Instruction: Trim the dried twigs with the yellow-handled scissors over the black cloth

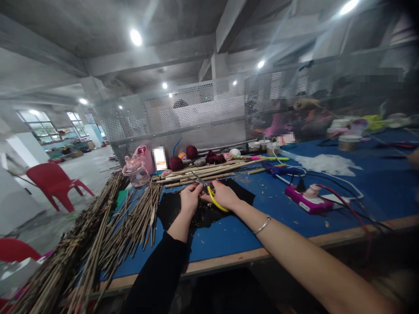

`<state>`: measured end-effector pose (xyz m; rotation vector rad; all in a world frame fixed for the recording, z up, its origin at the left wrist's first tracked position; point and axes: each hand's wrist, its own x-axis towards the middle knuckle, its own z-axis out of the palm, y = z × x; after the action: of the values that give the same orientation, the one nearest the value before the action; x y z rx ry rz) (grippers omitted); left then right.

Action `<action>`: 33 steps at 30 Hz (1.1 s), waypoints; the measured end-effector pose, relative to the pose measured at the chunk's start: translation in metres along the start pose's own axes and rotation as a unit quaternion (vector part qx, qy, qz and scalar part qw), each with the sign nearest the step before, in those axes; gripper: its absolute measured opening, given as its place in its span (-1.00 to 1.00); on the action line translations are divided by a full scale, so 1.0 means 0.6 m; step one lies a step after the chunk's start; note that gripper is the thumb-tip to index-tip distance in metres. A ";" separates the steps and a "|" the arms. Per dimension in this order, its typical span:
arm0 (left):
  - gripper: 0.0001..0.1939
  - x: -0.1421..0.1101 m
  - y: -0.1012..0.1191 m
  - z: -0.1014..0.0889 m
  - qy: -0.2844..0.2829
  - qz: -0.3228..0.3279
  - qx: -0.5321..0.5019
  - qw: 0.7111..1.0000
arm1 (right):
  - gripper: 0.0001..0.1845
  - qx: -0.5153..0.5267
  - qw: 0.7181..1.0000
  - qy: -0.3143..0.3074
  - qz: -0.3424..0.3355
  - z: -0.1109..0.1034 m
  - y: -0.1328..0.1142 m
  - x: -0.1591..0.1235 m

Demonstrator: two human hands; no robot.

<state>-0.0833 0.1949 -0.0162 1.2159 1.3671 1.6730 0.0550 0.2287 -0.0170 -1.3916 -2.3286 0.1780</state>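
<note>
My right hand is closed round a pair of scissors with yellow handles; the metal blades point up and to the left. Close beside it, my left hand has its fingers pinched together near the blades. Whatever is between those fingers is too small to make out. Both hands are over a black cloth strewn with small brown scraps, spread on the blue tabletop. To the left lies a fan of thin brown sticks.
A thick bundle of twigs overhangs the table's left edge. Pale rods and dark red yarn balls lie behind the cloth. On the right are a purple power strip with cables and a blue glue gun. A perforated metal screen stands behind.
</note>
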 end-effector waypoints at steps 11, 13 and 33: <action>-0.67 0.007 -0.013 -0.010 -0.012 0.043 0.069 0.997 | -0.35 0.006 0.999 -0.029 0.023 -0.009 -0.005 -0.005; -0.67 0.007 -0.013 -0.009 -0.015 0.046 0.064 0.997 | -0.36 0.015 0.999 -0.027 0.028 -0.009 -0.007 -0.004; -0.66 -0.003 -0.010 0.001 -0.049 0.023 0.022 0.998 | -0.40 0.016 0.999 0.000 0.041 -0.009 -0.007 0.000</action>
<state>-0.0825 0.1948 -0.0222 1.3465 1.3306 1.5999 0.0541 0.2259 -0.0108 -1.4714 -2.2601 0.2390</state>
